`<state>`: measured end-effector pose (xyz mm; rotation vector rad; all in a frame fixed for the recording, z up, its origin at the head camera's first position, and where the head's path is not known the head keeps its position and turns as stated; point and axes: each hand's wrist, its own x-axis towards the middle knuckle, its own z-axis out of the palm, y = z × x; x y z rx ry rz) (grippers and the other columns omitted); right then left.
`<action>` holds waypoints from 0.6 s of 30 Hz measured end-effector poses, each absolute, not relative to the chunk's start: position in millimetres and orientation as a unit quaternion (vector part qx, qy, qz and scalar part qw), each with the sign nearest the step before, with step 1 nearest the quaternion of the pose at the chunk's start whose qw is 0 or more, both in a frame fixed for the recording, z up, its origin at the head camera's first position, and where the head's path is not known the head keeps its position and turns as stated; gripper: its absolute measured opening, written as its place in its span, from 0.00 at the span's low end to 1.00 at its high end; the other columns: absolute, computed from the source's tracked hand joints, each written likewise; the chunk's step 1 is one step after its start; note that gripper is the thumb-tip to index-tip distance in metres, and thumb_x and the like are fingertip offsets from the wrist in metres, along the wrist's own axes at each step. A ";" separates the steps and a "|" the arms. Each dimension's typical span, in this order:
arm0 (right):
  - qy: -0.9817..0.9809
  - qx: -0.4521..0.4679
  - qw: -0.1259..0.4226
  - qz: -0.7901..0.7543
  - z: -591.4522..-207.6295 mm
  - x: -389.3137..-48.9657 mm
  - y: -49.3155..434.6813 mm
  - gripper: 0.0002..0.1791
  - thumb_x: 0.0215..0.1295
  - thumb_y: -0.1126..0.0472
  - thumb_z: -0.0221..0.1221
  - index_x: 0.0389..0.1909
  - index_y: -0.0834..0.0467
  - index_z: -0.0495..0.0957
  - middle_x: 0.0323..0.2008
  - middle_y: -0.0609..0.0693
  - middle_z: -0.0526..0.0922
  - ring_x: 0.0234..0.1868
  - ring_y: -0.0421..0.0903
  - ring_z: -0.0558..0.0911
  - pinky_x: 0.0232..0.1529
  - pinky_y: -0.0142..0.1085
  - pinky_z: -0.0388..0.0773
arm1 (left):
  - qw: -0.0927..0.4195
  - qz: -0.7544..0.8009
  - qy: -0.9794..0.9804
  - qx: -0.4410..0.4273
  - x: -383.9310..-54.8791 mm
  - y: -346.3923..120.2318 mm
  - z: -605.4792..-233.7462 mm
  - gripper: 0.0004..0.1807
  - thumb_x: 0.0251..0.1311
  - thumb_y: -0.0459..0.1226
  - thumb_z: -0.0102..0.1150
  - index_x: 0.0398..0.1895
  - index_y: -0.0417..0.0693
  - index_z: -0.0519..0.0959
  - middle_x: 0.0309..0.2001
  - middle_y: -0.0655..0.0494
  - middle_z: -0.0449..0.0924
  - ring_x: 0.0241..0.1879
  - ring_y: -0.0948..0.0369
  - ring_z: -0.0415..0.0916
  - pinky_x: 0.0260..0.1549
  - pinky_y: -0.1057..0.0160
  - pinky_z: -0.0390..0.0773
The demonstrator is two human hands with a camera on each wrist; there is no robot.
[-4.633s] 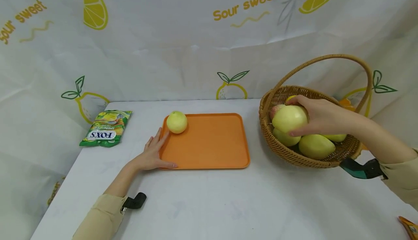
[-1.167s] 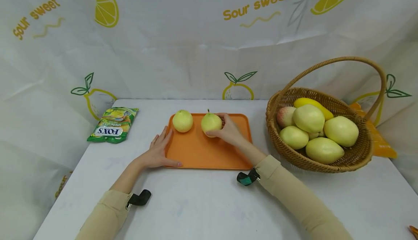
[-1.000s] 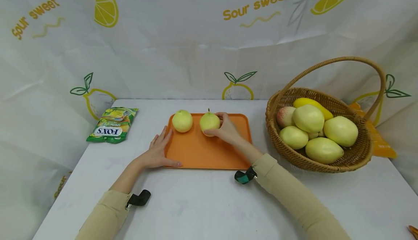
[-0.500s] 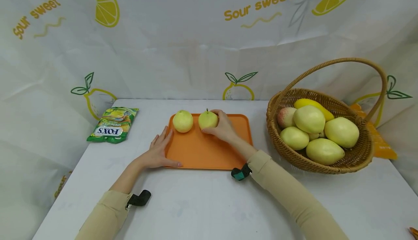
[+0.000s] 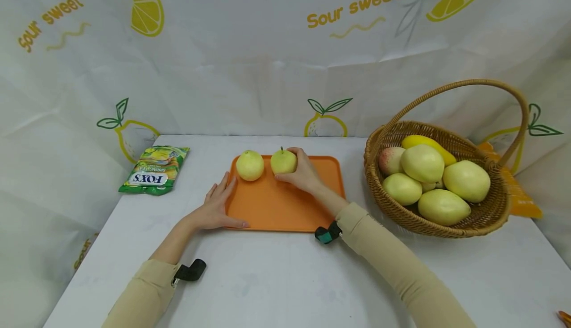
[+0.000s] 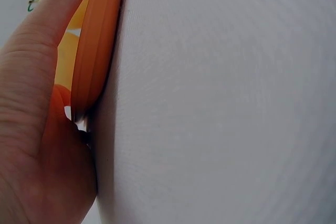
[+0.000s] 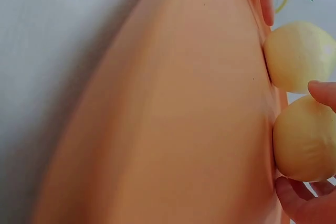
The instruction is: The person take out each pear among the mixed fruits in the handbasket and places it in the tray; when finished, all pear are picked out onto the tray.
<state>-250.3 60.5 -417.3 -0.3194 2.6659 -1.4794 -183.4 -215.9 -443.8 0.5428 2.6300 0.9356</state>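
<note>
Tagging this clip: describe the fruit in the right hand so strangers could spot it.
Find the orange tray. At its far left corner is a pale fruit. Just right of that, the right hand holds the second fruit, set apart by its upright stem.

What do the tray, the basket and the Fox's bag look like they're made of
Tray: probably smooth, matte plastic, from its even colour and raised rim.
Basket: seemingly textured wicker or a lookalike; woven strands show.
Bag: likely plastic film, slightly shiny, from its creases and bright print; foil is possible.
</note>
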 end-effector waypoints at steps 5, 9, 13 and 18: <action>0.867 -0.108 0.045 -0.484 -416.0 -248.3 64.0 0.47 0.53 0.57 0.73 0.70 0.61 0.58 0.65 0.59 0.65 0.62 0.56 0.69 0.63 0.50 0.66 | 0.149 0.324 0.914 0.191 -183.4 -215.4 -444.2 0.70 0.44 0.60 0.73 0.78 0.44 0.35 0.77 0.44 0.20 0.73 0.41 0.19 0.67 0.39 0.27; 0.862 -0.104 0.051 -0.494 -416.6 -246.7 67.9 0.47 0.53 0.56 0.73 0.71 0.60 0.58 0.67 0.58 0.65 0.63 0.55 0.68 0.64 0.49 0.66 | 0.150 0.320 0.916 0.191 -183.5 -215.5 -444.9 0.70 0.44 0.61 0.72 0.78 0.45 0.34 0.77 0.45 0.19 0.73 0.41 0.19 0.67 0.39 0.27; 0.855 -0.095 0.055 -0.507 -417.2 -244.1 71.4 0.47 0.54 0.56 0.72 0.71 0.60 0.57 0.67 0.57 0.65 0.63 0.55 0.69 0.62 0.48 0.69 | 0.148 0.322 0.916 0.189 -183.4 -215.5 -444.7 0.71 0.44 0.61 0.72 0.78 0.45 0.35 0.77 0.45 0.19 0.73 0.40 0.20 0.67 0.38 0.27; 0.849 -0.074 0.061 -0.520 -414.6 -239.0 73.9 0.45 0.56 0.57 0.71 0.70 0.59 0.58 0.67 0.55 0.65 0.63 0.52 0.70 0.60 0.45 0.71 | 0.147 0.319 0.916 0.191 -182.9 -216.0 -444.9 0.71 0.44 0.61 0.72 0.78 0.45 0.34 0.77 0.45 0.19 0.73 0.40 0.20 0.67 0.38 0.27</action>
